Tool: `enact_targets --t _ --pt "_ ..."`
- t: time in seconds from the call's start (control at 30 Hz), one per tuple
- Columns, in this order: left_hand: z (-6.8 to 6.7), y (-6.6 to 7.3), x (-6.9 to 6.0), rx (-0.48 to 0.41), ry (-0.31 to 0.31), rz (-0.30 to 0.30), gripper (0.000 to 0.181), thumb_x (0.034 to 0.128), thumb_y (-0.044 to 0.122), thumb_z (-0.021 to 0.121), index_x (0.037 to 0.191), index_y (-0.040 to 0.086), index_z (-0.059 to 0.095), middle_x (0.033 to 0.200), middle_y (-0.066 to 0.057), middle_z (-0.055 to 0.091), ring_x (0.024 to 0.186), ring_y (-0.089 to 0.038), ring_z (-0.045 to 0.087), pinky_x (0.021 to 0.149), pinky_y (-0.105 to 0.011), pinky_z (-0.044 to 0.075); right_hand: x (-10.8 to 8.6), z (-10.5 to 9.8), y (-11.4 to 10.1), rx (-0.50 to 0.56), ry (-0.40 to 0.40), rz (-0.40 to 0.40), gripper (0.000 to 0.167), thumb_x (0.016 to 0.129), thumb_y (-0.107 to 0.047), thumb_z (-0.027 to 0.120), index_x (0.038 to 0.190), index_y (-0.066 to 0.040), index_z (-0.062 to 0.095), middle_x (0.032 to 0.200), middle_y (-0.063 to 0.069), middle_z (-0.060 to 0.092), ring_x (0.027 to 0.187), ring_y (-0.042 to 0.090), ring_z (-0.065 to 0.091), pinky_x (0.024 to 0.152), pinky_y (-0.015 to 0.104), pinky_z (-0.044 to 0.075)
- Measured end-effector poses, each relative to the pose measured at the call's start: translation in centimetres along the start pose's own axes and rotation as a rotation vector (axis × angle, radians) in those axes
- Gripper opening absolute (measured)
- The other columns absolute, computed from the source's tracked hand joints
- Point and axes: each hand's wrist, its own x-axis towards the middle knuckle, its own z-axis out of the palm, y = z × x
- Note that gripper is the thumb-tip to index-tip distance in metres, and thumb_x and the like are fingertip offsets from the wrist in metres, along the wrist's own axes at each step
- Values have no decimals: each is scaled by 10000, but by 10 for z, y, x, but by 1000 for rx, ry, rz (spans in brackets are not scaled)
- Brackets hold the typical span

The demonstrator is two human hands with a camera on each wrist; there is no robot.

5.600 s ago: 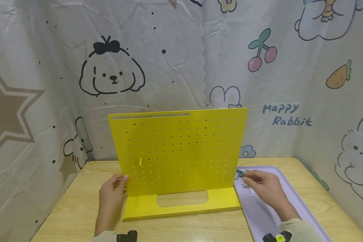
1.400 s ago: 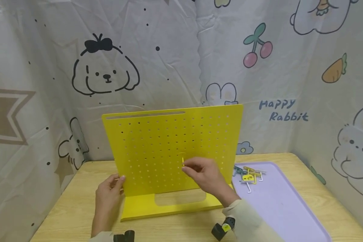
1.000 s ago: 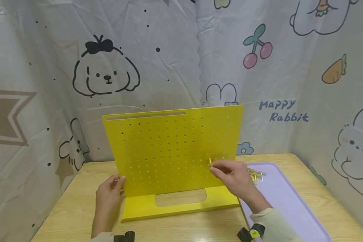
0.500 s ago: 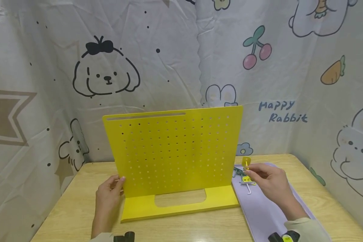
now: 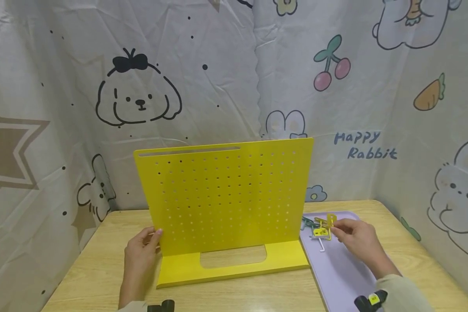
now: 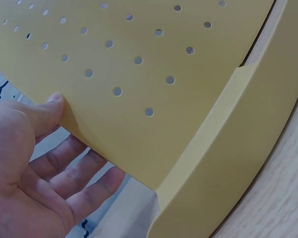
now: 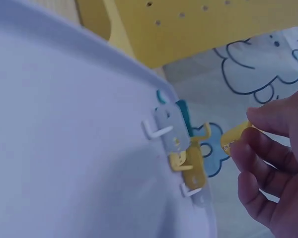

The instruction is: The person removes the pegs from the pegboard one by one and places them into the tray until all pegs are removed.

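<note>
A yellow pegboard (image 5: 226, 195) with a fold-out base stands upright on the table. My left hand (image 5: 141, 253) holds its left edge; in the left wrist view the thumb lies on the front face (image 6: 124, 59) and the fingers reach behind the edge. Over the far end of the lilac tray (image 5: 347, 268), my right hand (image 5: 356, 240) pinches a small yellow hook (image 7: 230, 139) between thumb and fingertips. Close by on the tray lies a pile of hooks: a white hook (image 7: 154, 130), a green hook (image 5: 309, 223) and yellow ones. No hook shows on the board's front.
The tray sits right of the pegboard, beside the base's right end. A wooden table (image 5: 97, 260) carries both. A printed cloth (image 5: 218, 78) hangs behind and along the sides. The base has a long cutout (image 5: 233, 256).
A yellow hook on the left of the board at first is gone from there. My right hand has carried a yellow hook rightward from the board's front to above the tray, lowering slightly. The left hand stays.
</note>
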Motion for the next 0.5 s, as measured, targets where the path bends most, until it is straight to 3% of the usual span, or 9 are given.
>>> enact_targets --t 0.17,0.33,0.5 --pt "1 0 0 10 4 2 411 1035 372 553 1279 51 632 1205 -227 653 1033 -346 661 794 -322 601 5 8 14 -76 0 -75 184 898 -110 721 1013 32 740 874 94 716 725 183 594 579 315 502" --pt "0 1 0 17 3 12 405 1040 351 549 1286 39 628 1220 -245 643 1049 -366 653 793 -334 602 7 16 22 -185 13 -174 108 855 -89 737 935 -21 763 861 92 721 727 213 623 639 414 535" --pt "-1 1 -1 20 1 13 411 1037 356 548 1282 36 630 1215 -248 643 1042 -367 655 790 -333 603 6 23 23 -195 -28 -180 91 854 -101 737 929 -57 764 832 44 701 733 214 621 651 440 540"
